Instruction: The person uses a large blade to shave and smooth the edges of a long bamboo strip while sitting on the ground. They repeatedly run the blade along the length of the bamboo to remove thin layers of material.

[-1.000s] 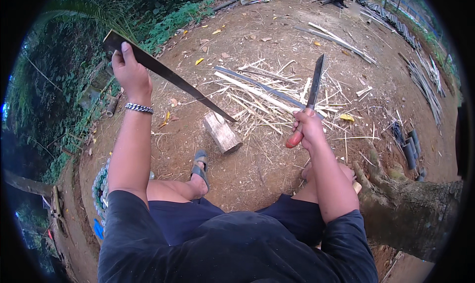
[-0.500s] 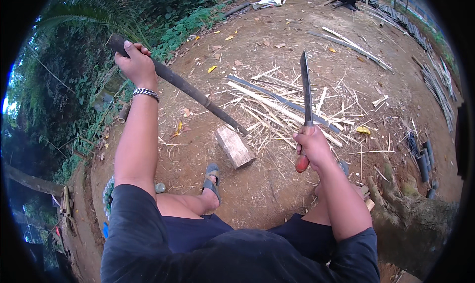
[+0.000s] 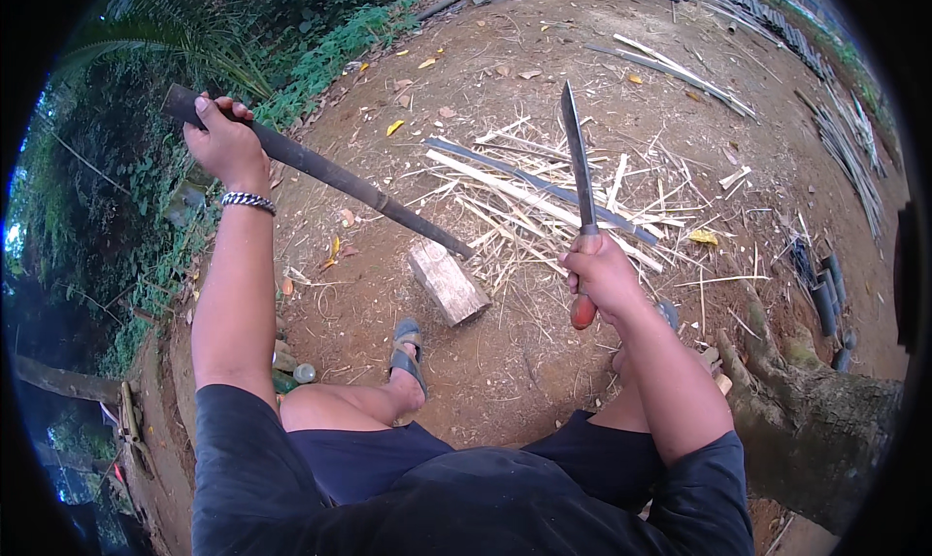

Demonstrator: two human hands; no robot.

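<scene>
My left hand [image 3: 228,146] is wrapped round the upper end of a long dark bamboo pole [image 3: 330,175]. The pole slants down to the right, its far end at the top of a squared wooden block [image 3: 449,282] on the ground; whether they touch I cannot tell. In my right hand [image 3: 604,272] is a machete [image 3: 580,153] with a reddish wooden handle, its long dark blade pointing up and away from me. The blade is apart from the pole. Beyond the block lie pale split bamboo strips [image 3: 524,192] in a loose heap.
Longer split bamboo pieces [image 3: 680,75] lie farther off. Dark bamboo sections [image 3: 825,299] stand at the right beside a tree root [image 3: 806,381]. Green plants [image 3: 330,80] border the dirt ground on the left. A glass jar [image 3: 305,372] is near my left leg.
My left hand has moved left and slightly down, so the pole lies at a flatter slant. The machete has shifted a little left and its blade leans more to the left.
</scene>
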